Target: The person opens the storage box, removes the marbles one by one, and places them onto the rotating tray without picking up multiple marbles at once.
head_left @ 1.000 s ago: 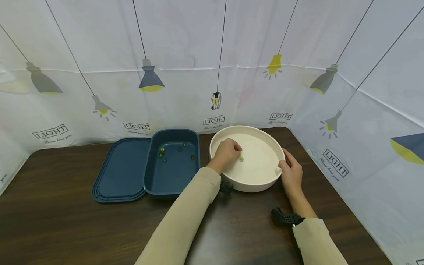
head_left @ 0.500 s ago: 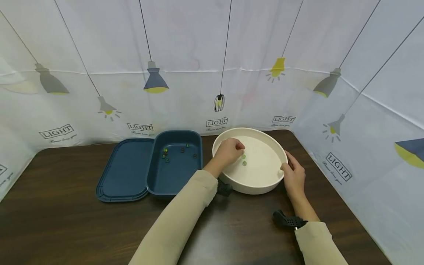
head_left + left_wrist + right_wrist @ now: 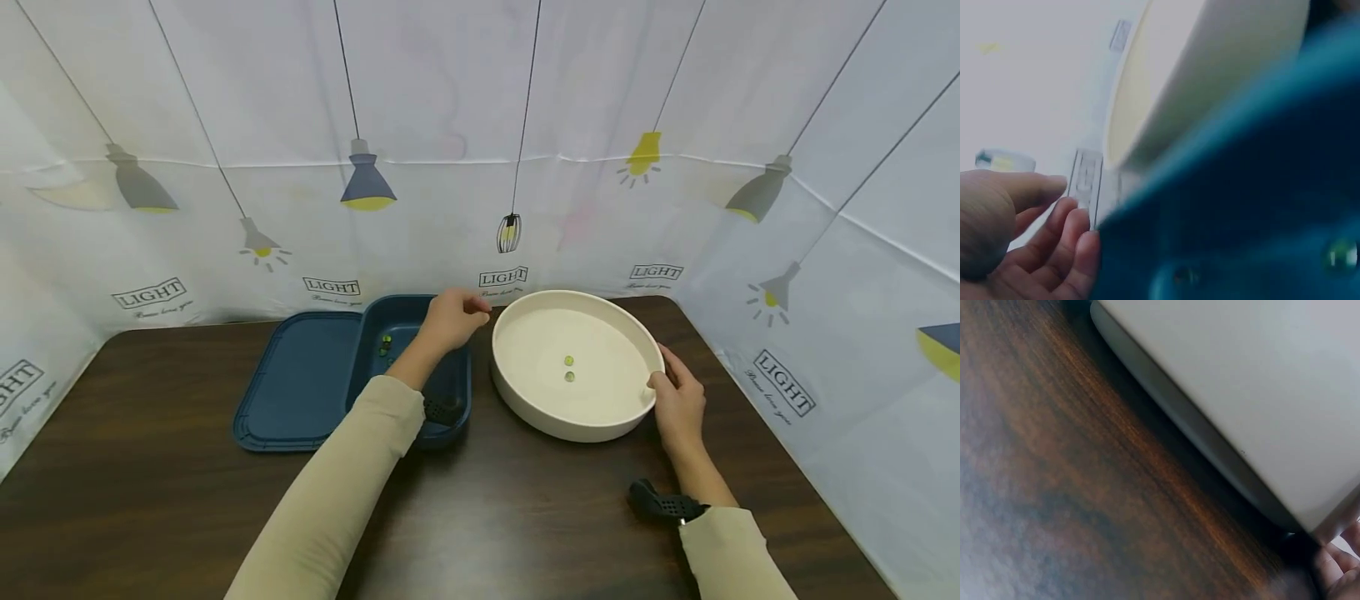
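A round cream tray [image 3: 525, 350] with a raised wall stands on the right, two green glass marbles [image 3: 569, 377] lying on its floor. At its right edge my right hand [image 3: 678, 408] grips the wall, thumb over the rim and fingers outside. My left hand [image 3: 452, 318] is raised over the far right part of a dark blue box [image 3: 463, 387]. Seen in the left wrist view, its fingers are loosely bent with nothing between thumb and fingertips. Several marbles [image 3: 386, 342] show in the box; my left arm hides others. The left wrist view catches a green marble [image 3: 1341, 255] there.
A flat blue lid [image 3: 300, 383] lies left of the box, partly against it. Both containers are on a dark wooden table [image 3: 525, 517]. A white curtain [image 3: 435, 100] printed with lamps hangs close along the back and right edges.
A second marble has appeared on the tray's floor beside the first. My left hand has moved left from the tray to over the box. The right hand keeps its grip.
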The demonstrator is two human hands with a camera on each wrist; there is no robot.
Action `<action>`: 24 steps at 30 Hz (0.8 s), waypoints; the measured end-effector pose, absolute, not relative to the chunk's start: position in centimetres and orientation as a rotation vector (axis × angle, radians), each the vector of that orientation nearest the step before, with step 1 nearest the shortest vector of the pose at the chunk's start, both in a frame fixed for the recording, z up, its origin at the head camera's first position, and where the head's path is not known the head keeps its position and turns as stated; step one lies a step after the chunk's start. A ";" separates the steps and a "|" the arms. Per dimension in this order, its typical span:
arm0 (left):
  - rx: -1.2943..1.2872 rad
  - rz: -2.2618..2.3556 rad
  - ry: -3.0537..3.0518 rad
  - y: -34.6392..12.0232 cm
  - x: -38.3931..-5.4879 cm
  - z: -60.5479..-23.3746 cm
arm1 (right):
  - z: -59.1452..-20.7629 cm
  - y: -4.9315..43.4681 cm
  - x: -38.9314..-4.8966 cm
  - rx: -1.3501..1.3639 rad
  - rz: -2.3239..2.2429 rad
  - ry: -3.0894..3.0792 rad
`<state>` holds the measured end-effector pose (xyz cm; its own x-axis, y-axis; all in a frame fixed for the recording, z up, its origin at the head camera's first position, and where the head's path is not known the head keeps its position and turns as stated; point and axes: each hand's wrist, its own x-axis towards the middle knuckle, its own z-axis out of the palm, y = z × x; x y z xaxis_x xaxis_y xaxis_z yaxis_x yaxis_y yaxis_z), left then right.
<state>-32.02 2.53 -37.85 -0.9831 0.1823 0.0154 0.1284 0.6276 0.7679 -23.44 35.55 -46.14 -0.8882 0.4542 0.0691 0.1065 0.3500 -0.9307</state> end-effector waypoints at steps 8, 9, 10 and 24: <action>0.162 1.244 2.748 -0.6 -32.5 -39.2 | -46.1 35.5 -23.5 -0.510 1.564 -2.299; 0.155 1.233 2.745 -0.9 -32.5 -39.4 | -46.1 35.5 -23.5 -0.511 1.566 -2.303; 0.147 1.220 2.739 -1.0 -32.5 -39.5 | -46.1 35.5 -23.5 -0.511 1.567 -2.304; 0.187 0.944 2.669 -1.4 -32.5 -40.9 | -46.0 35.5 -23.5 -0.509 1.551 -2.306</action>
<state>-32.53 -1.40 -40.85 -0.9453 0.2213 -0.2394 0.0216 0.7753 0.6313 -23.50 35.45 -46.02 -0.8871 0.4574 0.0612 0.1159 0.3491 -0.9299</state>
